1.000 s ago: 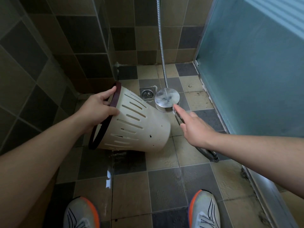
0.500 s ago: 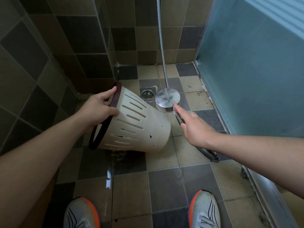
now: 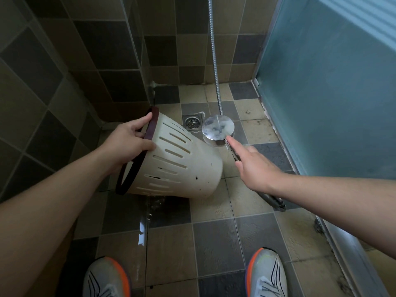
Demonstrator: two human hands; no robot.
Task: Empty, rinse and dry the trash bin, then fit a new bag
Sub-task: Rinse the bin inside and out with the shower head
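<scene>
A cream slotted trash bin (image 3: 182, 168) with a dark brown rim lies tilted on its side above the tiled floor, its open mouth facing left toward me. My left hand (image 3: 130, 144) grips the rim at the top, thumb outside and fingers inside. A round chrome shower head (image 3: 217, 127) sits just beyond the bin's base, face up. My right hand (image 3: 255, 166) holds its handle, with the index finger stretched along it toward the head. The bin's inside is hidden.
A metal hose (image 3: 214, 61) hangs down the back wall to the shower head. A floor drain (image 3: 192, 122) lies behind the bin. Water pools on the tiles (image 3: 162, 209) under the bin. A frosted glass door (image 3: 321, 93) closes the right side. My shoes (image 3: 105, 277) stand near.
</scene>
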